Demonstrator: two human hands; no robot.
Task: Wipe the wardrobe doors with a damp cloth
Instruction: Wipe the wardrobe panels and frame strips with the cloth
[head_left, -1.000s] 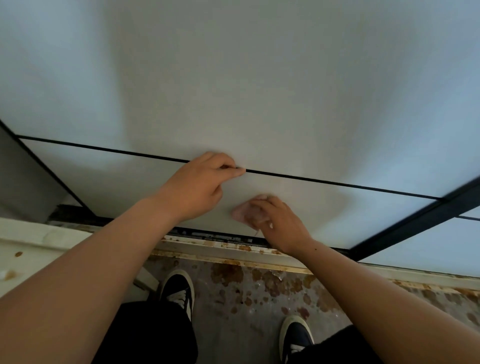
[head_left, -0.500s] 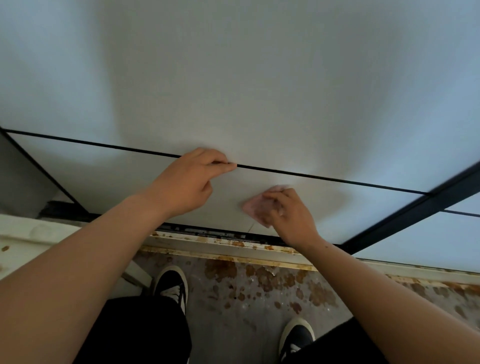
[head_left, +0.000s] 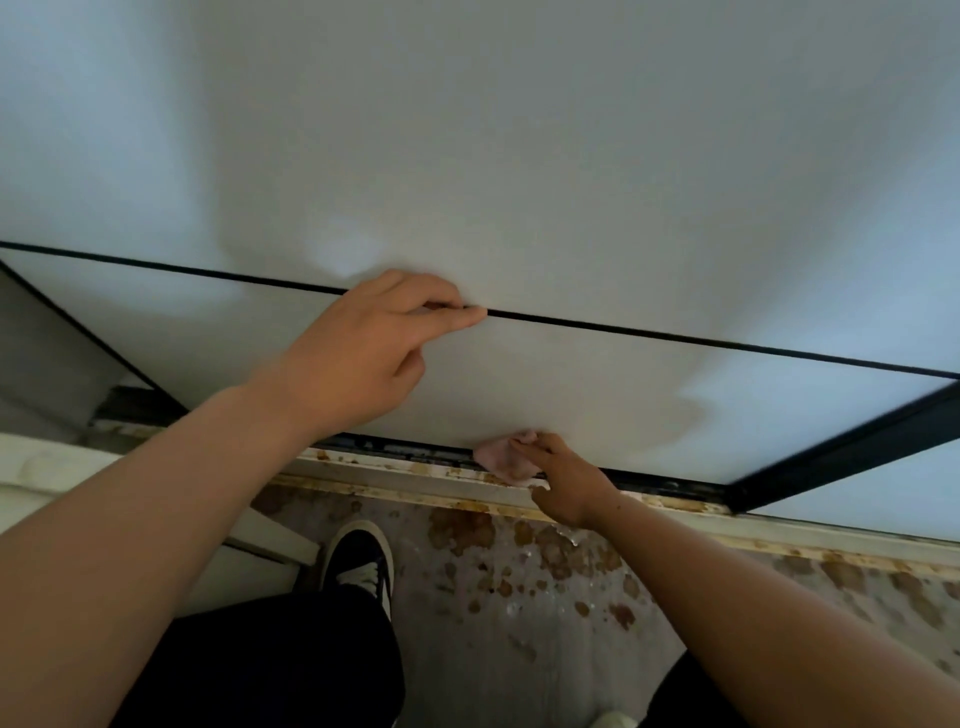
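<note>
The white wardrobe door (head_left: 519, 156) fills the upper view, crossed by a thin black strip (head_left: 675, 335). My left hand (head_left: 363, 353) rests against the door, its fingertips on that strip. My right hand (head_left: 566, 480) holds a small pink cloth (head_left: 501, 457) and presses it on the door's bottom edge, just above the dark bottom track (head_left: 405, 448). Part of the cloth is hidden under my fingers.
A rust-stained sill (head_left: 415, 483) runs below the track. The grey floor (head_left: 519, 597) carries brown stains. My black shoe (head_left: 358, 561) stands near the sill. A thick black frame bar (head_left: 841, 457) slants at the right; a white surface (head_left: 41, 467) lies at the left.
My right hand has carried the cloth down from the middle of the lower panel to the door's bottom edge. My left hand has stayed on the black strip.
</note>
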